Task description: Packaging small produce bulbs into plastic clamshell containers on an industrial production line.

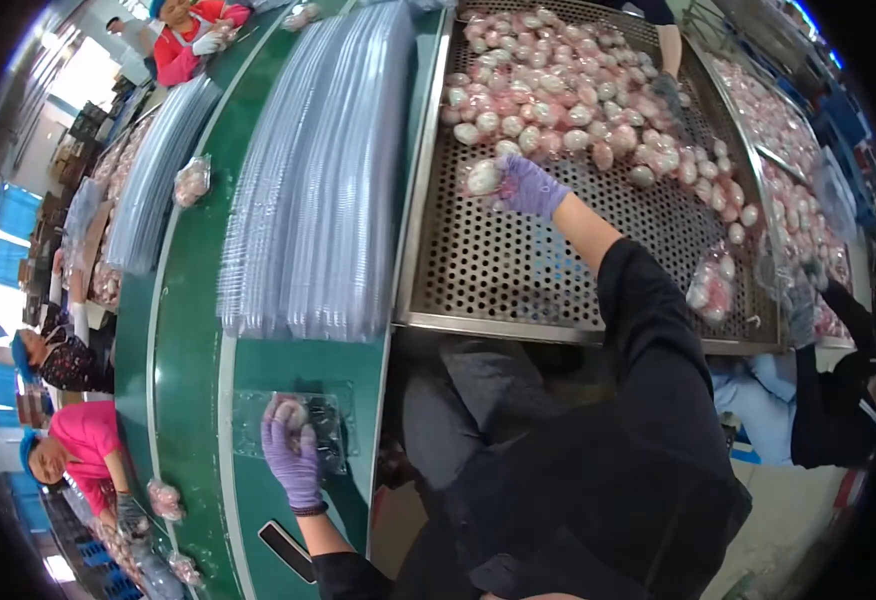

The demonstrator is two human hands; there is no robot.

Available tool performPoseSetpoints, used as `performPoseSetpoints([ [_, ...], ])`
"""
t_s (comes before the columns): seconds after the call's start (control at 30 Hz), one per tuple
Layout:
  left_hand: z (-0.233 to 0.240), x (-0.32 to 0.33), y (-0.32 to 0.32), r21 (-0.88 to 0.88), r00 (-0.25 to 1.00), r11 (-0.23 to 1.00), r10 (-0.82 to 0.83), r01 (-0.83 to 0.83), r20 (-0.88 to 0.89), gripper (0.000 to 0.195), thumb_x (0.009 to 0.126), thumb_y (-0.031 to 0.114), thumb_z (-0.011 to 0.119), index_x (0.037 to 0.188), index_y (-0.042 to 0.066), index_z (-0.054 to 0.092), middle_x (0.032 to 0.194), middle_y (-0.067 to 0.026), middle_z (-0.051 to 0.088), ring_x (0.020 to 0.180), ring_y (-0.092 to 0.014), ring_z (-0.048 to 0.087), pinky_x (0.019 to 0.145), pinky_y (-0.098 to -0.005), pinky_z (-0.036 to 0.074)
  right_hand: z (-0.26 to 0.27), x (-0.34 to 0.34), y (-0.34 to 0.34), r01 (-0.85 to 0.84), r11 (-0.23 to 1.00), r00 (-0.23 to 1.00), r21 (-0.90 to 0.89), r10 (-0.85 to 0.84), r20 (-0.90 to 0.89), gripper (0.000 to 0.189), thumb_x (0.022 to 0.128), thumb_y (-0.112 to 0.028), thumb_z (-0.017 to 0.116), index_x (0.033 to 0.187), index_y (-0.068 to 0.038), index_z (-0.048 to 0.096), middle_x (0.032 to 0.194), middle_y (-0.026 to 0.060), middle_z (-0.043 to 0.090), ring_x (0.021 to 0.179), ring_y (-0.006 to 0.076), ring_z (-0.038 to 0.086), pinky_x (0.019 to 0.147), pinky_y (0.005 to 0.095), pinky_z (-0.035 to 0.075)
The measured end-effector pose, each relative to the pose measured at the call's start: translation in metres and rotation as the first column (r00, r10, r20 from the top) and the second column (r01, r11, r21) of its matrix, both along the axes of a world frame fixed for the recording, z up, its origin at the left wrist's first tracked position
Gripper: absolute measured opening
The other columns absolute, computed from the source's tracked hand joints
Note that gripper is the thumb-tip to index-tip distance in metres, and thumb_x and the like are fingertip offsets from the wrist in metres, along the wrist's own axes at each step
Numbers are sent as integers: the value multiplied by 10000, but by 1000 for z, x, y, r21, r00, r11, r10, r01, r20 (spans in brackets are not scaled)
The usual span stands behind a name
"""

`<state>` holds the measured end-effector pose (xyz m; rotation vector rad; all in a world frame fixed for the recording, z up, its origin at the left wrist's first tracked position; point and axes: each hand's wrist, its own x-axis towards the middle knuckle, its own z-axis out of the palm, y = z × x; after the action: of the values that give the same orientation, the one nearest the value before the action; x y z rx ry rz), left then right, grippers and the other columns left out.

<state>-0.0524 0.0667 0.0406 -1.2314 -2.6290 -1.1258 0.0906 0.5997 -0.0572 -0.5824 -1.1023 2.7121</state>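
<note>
My left hand (292,461), in a purple knit glove, has its fingers around a wrapped egg-shaped piece (290,413). Beneath it, a clear plastic bag or tray (329,431) lies on the green work surface (310,364). My right hand (532,187), gloved alike, reaches over a perforated metal tray (498,277). Its fingers grip a white egg-shaped piece in clear film with pink marks (483,178). Just beyond that hand is a large heap of such wrapped pieces (550,90); whether my right hand holds more than one cannot be told.
Long stacks of clear plastic trays (318,180) stand left of the metal tray. A phone (286,551) lies near my left wrist. Filled packs (192,181) rest on the green belt (194,322). A co-worker's gloved hand (667,97) touches the heap; other workers sit around.
</note>
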Motion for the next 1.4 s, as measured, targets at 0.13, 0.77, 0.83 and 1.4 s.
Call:
performPoseSetpoints([
  [0.13, -6, 3, 2, 86, 988, 996, 0, -13, 154, 393, 737, -44, 585, 1122, 32, 560, 1239, -134, 494, 1138, -276, 506, 976, -349, 422, 60, 42, -48, -140, 987, 926, -80, 102, -365, 574, 803, -222, 636, 1308, -40, 433, 1165, 187, 586, 974, 334, 633, 735, 383, 584],
  [0.77, -26, 32, -19, 33, 934, 941, 339, -337, -116, 362, 745, 68, 649, 1100, 92, 584, 1175, -130, 555, 1083, -310, 554, 927, -370, 470, 98, 54, -212, -298, 887, 845, -353, 73, -530, 524, 797, -464, 667, 1180, -118, 572, 1086, 114, 589, 762, 123, 560, 535, 178, 425],
  [0.83, -26, 32, -17, 10, 921, 933, 357, -360, -154, 360, 748, 68, 646, 1102, 93, 585, 1177, -129, 555, 1081, -308, 554, 925, -373, 468, 107, 51, -234, -299, 833, 823, -465, -22, -567, 500, 832, -446, 623, 1173, -82, 579, 1189, 196, 561, 999, 300, 590, 818, 391, 519],
  [1.4, -3, 35, -19, 33, 949, 949, 315, -314, -22, 395, 753, 23, 629, 1141, 56, 555, 1194, -150, 537, 1091, -312, 533, 948, -372, 451, -36, 50, -30, 96, 185, 887, 978, -461, 0, 202, 826, -162, 599, 981, -39, 643, 888, 83, 666, 797, 237, 619, 756, 329, 495],
])
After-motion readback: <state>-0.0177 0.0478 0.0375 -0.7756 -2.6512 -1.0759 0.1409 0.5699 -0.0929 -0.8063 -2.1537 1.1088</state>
